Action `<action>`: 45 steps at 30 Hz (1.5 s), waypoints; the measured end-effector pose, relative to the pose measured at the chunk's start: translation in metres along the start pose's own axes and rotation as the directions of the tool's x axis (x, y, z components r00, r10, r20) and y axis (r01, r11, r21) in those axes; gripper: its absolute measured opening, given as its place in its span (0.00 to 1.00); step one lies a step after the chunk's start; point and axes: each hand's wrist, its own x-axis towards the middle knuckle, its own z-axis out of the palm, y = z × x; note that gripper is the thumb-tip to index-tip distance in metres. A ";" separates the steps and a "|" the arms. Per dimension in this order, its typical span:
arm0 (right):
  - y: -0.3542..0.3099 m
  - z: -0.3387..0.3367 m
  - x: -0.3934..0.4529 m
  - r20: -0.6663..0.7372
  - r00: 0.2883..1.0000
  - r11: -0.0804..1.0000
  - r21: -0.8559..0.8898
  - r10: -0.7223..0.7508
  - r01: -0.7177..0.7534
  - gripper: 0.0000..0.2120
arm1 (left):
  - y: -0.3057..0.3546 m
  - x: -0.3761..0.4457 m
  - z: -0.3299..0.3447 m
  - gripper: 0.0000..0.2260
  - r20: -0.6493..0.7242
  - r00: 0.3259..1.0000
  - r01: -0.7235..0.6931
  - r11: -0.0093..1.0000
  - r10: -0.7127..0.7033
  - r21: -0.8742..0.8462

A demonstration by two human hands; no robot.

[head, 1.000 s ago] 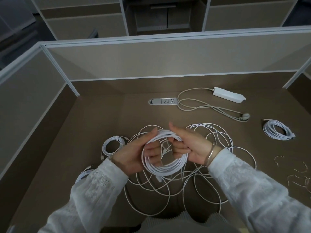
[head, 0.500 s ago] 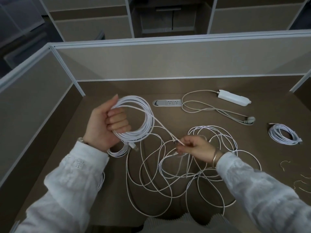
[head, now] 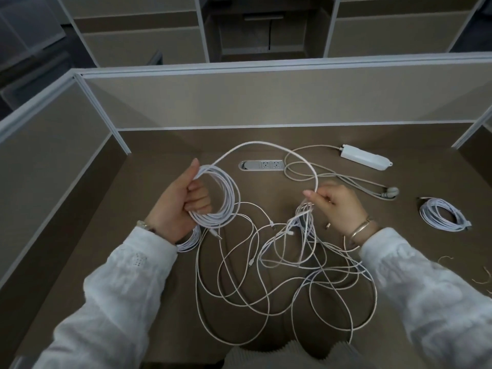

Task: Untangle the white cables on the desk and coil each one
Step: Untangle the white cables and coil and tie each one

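A person's left hand point(head: 179, 206) grips a white cable coil point(head: 218, 198) above the desk point(head: 149, 262); the right hand point(head: 336, 206) pinches its arching free strand point(head: 266, 145) over the tangled cables point(head: 287, 267).

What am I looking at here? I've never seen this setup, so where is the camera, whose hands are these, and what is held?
There is no machine here: a person works with bare hands, and the one camera sits on their head, looking down at a brown desk. The left hand holds a part-wound coil of white cable in a closed grip. The right hand pinches the free run of cable that arcs over from that coil. Below lies the loose tangle not yet sorted. A finished coil lies at the right, a power strip with its own cord at the back.
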 end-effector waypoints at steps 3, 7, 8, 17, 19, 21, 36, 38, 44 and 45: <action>-0.023 -0.013 0.009 -0.068 0.997 0.994 0.099 -0.040 0.046 0.21 | -0.010 0.007 0.003 0.23 -0.032 0.999 -0.006 1.000 0.007 0.025; -0.056 -0.034 0.012 -0.105 0.994 0.964 0.262 -0.027 0.054 0.23 | -0.021 0.010 0.009 0.22 -0.069 0.995 -0.067 0.985 0.079 0.161; -0.064 -0.037 0.011 -0.090 0.996 0.942 0.335 -0.003 0.033 0.22 | -0.025 0.010 0.012 0.21 -0.072 0.992 -0.091 0.973 0.108 0.210; -0.109 -0.037 0.013 0.119 0.969 0.536 0.815 0.218 -0.221 0.09 | -0.078 0.015 0.057 0.08 -0.051 0.973 -0.132 0.729 0.224 0.672; -0.114 -0.037 0.013 0.151 0.958 0.457 0.853 0.244 -0.251 0.09 | -0.088 0.021 0.060 0.09 -0.004 0.973 -0.156 0.668 0.232 0.728; -0.118 -0.039 0.014 0.186 0.947 0.375 0.885 0.261 -0.277 0.10 | -0.096 0.028 0.060 0.09 0.022 0.977 -0.154 0.627 0.214 0.764; -0.076 -0.063 0.033 0.127 0.925 0.776 0.511 0.359 -0.371 0.15 | -0.094 0.035 0.012 0.16 -0.139 0.957 0.289 0.877 -0.255 0.383; -0.053 -0.060 0.034 0.035 0.924 0.840 0.405 0.381 -0.361 0.13 | -0.073 0.030 -0.002 0.15 -0.011 0.937 0.342 0.913 -0.349 0.224; -0.011 -0.052 0.020 -0.202 0.922 0.944 0.092 0.331 -0.318 0.03 | -0.028 0.010 -0.033 0.09 0.267 0.926 0.278 0.961 -0.267 -0.003; -0.009 -0.048 0.014 -0.183 0.936 0.951 -0.011 0.301 -0.308 0.02 | -0.023 0.007 -0.034 0.08 0.293 0.925 0.258 0.966 -0.240 -0.025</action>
